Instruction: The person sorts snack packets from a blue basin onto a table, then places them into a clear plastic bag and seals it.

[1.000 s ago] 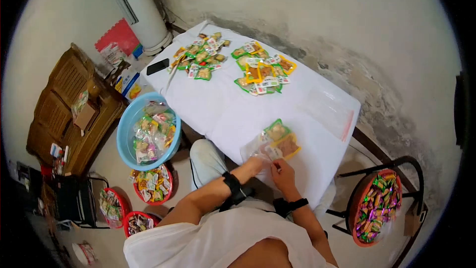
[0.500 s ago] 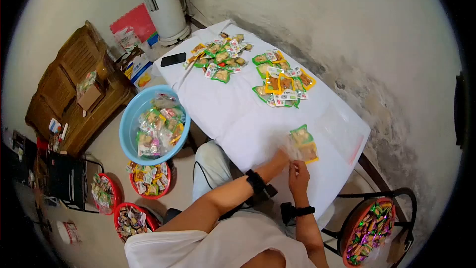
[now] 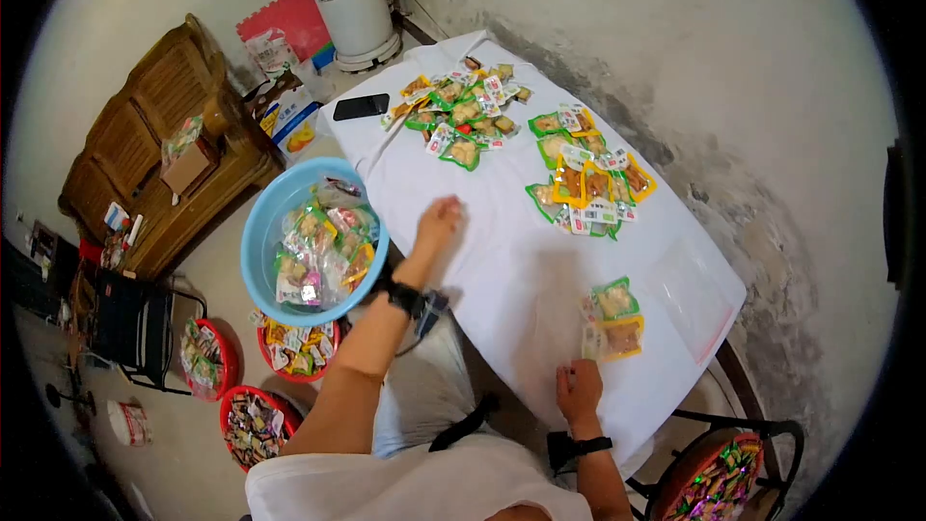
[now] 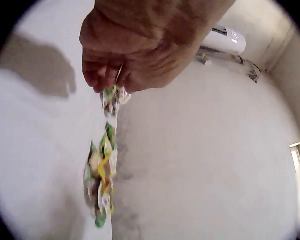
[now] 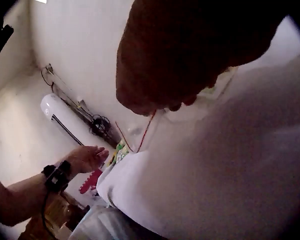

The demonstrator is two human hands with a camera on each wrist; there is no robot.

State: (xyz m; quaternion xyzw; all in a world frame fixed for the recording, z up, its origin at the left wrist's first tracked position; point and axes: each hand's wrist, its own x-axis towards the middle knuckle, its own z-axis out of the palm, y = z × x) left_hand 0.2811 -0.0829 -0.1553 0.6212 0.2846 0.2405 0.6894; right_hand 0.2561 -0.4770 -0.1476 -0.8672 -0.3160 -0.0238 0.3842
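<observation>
My left hand (image 3: 441,222) is over the left part of the white-covered table, loosely curled, with nothing visible in its fingers. It lies between the blue tub and the snack piles; in the left wrist view its fingertips overlap the far packets. At the near edge, my right hand (image 3: 579,391) pinches a clear plastic bag (image 5: 135,131) with red lines along its mouth. A green-edged packet (image 3: 615,299) and a yellow-edged packet (image 3: 622,336) lie flat together, just beyond that hand. The right fingertips are dark and partly hidden in the right wrist view.
Two piles of snack packets, the left pile (image 3: 463,111) and the right pile (image 3: 588,178), lie farther back. A black phone (image 3: 361,107) is at the far left corner. Another clear bag (image 3: 699,294) lies right. The blue tub (image 3: 253,256) and several red baskets stand around the table.
My left hand has left the bag and moved left and forward across the table. My right hand stays by the two packets. The head view has shifted.
</observation>
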